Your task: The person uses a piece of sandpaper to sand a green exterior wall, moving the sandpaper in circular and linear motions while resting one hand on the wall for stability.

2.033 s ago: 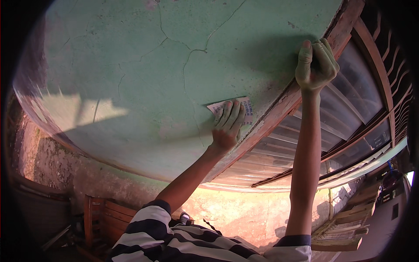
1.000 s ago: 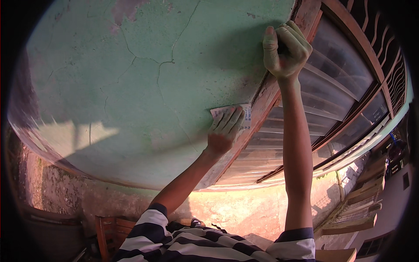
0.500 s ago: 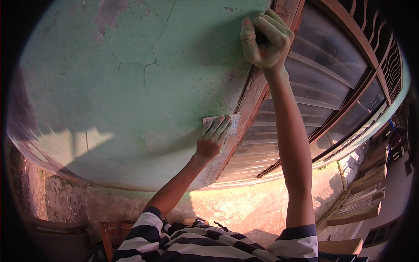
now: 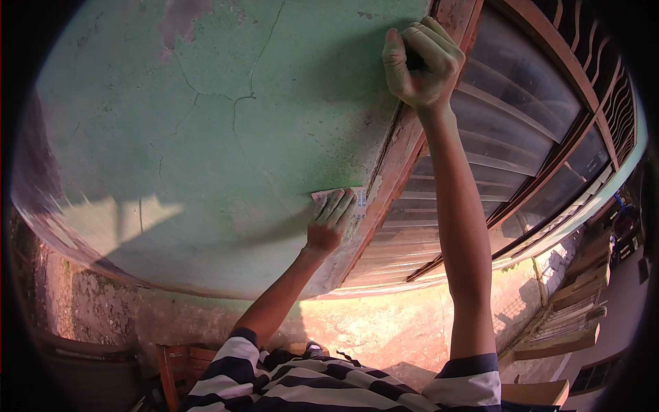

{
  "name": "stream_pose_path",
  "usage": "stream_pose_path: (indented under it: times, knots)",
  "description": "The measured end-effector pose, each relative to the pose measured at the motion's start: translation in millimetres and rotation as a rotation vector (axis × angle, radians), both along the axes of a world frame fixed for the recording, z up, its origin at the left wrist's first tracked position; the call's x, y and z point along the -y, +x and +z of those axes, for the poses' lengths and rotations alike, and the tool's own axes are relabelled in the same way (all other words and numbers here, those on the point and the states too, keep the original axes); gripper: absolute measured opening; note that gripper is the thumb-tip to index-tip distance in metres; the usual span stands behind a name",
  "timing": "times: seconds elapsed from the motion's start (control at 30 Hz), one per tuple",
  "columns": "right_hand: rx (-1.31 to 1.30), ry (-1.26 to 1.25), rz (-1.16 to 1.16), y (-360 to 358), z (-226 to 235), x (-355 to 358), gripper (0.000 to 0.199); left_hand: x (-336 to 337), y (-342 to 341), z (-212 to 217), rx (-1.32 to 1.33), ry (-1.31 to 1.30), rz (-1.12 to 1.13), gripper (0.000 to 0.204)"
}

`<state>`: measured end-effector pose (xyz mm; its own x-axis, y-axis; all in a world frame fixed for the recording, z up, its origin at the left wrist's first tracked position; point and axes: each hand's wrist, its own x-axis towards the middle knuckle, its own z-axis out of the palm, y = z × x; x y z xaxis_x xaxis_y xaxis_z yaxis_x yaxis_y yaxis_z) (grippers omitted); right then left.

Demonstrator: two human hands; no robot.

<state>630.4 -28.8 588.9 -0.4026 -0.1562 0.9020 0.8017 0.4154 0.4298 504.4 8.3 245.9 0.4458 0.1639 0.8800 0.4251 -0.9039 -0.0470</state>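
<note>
My left hand [image 4: 327, 223] presses a small sheet of sandpaper [image 4: 359, 207] flat against a green painted wall [image 4: 206, 158]. The fingers lie close together over the sheet, and its light back with blue print shows beside them. Higher up, my right hand [image 4: 427, 65] is curled into a fist against the wooden window frame [image 4: 410, 137], where the frame meets the wall. Its thumb points up, and I see nothing in the dark hollow of the fist. Pale dust covers both hands. The left thumb is hidden.
Cracks and a peeled patch [image 4: 182, 20] mark the wall. Right of the frame are louvred window panes [image 4: 504, 130] and a curved metal grille [image 4: 611, 89]. Below lies a sunlit floor [image 4: 371, 329], with a wooden chair [image 4: 180, 367] at the lower left and wooden slats [image 4: 566, 312] at the right.
My left hand and the sandpaper have slid slightly left and down along the wall, away from the frame. The right fist keeps its place on the frame.
</note>
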Motion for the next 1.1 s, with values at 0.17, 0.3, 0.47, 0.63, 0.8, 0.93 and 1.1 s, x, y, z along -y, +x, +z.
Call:
stream_pose_path:
  times: [0.17,0.3,0.47,0.63,0.8,0.93,1.1]
  knots:
    - [-0.029,0.010,0.002,3.8,-0.9,4.2,0.029,6.9,18.0,117.1,0.157,0.007,0.056,0.046]
    - [-0.018,0.005,-0.017,4.1,1.6,4.3,0.030,3.1,22.9,107.7,0.224,0.016,0.046,0.047]
    - [0.006,0.007,-0.005,-0.9,2.0,0.7,0.030,7.9,7.5,-15.8,0.024,-0.001,-0.054,0.046]
    - [-0.012,0.022,0.010,1.3,0.5,0.3,0.030,9.3,12.2,34.8,-0.047,0.010,-0.060,0.046]
    - [-0.032,-0.002,-0.027,5.5,-0.8,3.4,0.030,8.9,23.7,99.1,0.088,0.020,-0.003,0.047]
    - [-0.016,0.020,-0.020,4.8,0.7,3.2,0.030,11.5,18.7,34.8,0.097,-0.044,-0.037,0.045]
    - [0.005,0.037,-0.012,0.5,1.0,-1.7,0.029,7.5,-10.5,-18.1,-0.071,-0.072,-0.047,0.043]
